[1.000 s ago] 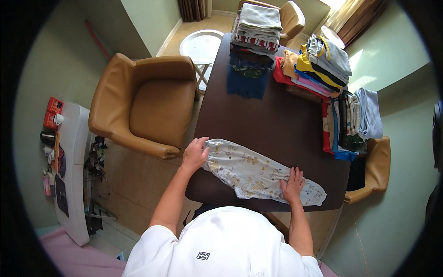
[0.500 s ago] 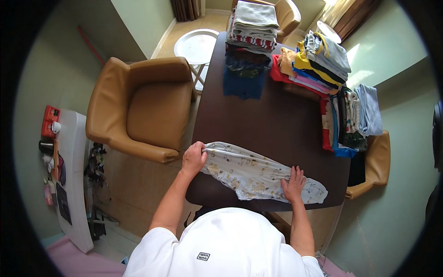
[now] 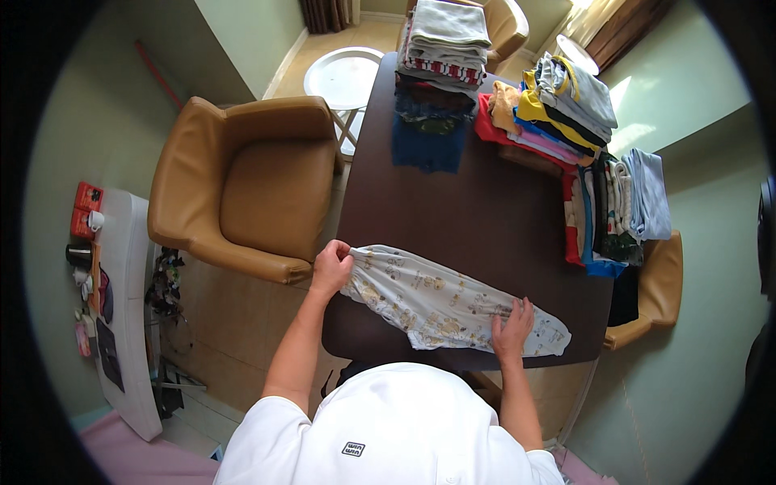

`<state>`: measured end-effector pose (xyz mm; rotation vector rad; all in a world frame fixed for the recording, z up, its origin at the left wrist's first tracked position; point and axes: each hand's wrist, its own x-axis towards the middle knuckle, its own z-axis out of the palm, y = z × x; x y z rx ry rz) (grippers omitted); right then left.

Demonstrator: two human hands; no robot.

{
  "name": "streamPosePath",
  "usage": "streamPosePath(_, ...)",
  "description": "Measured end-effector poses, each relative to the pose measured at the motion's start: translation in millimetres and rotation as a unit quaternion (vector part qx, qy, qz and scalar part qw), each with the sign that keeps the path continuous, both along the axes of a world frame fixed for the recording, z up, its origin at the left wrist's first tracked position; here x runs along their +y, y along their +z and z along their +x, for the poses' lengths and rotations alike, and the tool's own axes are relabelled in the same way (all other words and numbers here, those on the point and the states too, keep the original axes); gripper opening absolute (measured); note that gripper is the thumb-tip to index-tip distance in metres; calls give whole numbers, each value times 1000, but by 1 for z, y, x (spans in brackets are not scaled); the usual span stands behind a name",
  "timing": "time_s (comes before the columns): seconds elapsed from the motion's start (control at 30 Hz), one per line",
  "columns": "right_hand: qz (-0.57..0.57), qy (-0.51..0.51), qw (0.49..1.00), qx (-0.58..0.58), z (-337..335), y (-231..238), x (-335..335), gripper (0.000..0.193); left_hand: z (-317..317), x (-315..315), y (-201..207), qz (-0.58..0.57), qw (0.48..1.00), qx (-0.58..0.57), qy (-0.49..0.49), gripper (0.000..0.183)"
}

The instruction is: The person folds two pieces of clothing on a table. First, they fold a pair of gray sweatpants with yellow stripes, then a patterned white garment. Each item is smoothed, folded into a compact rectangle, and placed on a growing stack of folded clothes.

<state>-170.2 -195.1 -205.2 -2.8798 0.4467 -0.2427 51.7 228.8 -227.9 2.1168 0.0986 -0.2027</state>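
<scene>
A pair of light printed trousers (image 3: 436, 301), doubled lengthwise, lies slantwise across the near side of the dark brown table (image 3: 461, 214). Its narrow leg end points right, and the wide end is at the left. My left hand (image 3: 331, 267) pinches the upper left corner of the wide end at the table's left edge. With fingers stretched out, my right hand (image 3: 514, 327) rests on the cloth close to the narrow end. The near edge of the fabric is slightly wavy.
Stacks of folded clothes stand at the far end (image 3: 446, 48), far right (image 3: 566, 109) and right side (image 3: 618, 206) of the table. A tan armchair (image 3: 275, 190) is at the left, another (image 3: 659, 283) at the right. A round white tray table (image 3: 343, 77) stands behind.
My left hand has moved slightly left and away from me, drawing the trousers' wide end with it. My right hand stays on the cloth, its fingers a little more raised.
</scene>
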Motion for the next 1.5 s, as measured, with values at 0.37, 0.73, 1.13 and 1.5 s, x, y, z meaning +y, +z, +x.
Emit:
streamPosePath(0.37, 73, 101, 991, 38, 8, 8, 70, 62, 0, -8, -17, 55, 997, -56, 3, 19)
streamPosePath(0.73, 35, -112, 990, 82, -35, -26, -30, 76, -1, -12, -19, 124, 989, -81, -2, 26)
streamPosePath(1.13, -16, -326, 945, -4, -81, -37, -105, 81, 4, -12, -20, 168, 982, -87, -9, 25)
streamPosePath(1.5, 56, -483, 865, -127, -117, -50, -160, 44, 16, -1, -31, 131, 991, -26, -29, 24)
